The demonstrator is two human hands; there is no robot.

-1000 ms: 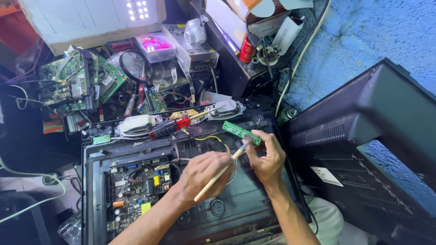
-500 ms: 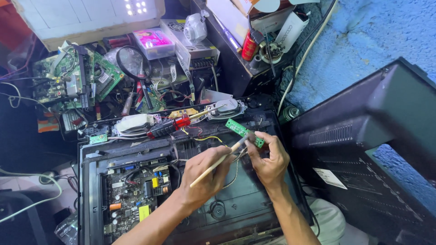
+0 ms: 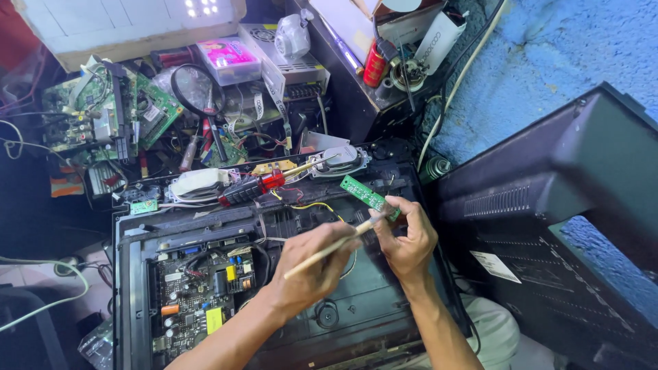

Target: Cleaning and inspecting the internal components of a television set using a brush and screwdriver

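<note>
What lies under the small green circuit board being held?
Under the small green circuit board is the opened black chassis with yellow wires. The right hand covers the board's near end.

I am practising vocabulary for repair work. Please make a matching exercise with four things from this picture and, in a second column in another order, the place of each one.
Things:
1. small green circuit strip
2. thin pale stick
3. magnifying glass
4. red-handled soldering iron

Places:
a. lying across the upper edge of the opened black back panel
b. among the loose boards at the upper left
c. held in the right hand
d. held in the left hand

Pairs: 1-c, 2-d, 3-b, 4-a
</note>
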